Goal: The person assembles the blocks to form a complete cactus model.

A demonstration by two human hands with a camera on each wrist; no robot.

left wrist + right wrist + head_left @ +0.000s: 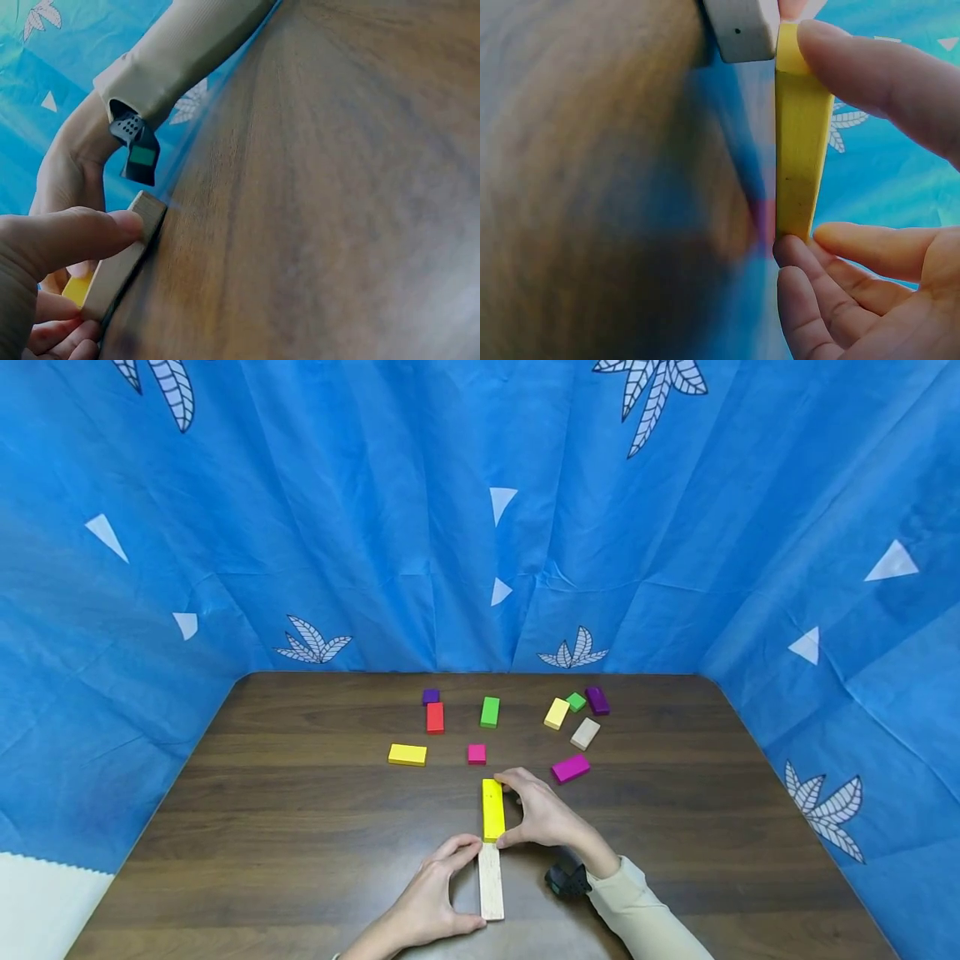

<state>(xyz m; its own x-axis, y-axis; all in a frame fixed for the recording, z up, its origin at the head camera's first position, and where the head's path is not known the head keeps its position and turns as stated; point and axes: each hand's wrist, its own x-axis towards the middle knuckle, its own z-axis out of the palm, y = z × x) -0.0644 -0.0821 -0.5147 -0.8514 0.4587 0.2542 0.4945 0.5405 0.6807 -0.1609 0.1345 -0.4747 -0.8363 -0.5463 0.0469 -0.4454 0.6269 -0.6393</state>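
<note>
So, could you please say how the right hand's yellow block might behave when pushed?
The yellow block is probably stiff, given its straight edges. Flat faces suggest sliding rather than rolling. Its smooth-looking surface may slip slightly.

Our dark wood-grain tabletop carries ten scattered blocks. Left of centre we see a violet block just behind a red block, and a yellow block; centrally, a green block and a pink block; to the right, a cream-yellow block, smaller green block, dark-purple block, bare wooden block and magenta block.

No readable text, labels or numbers.
</note>
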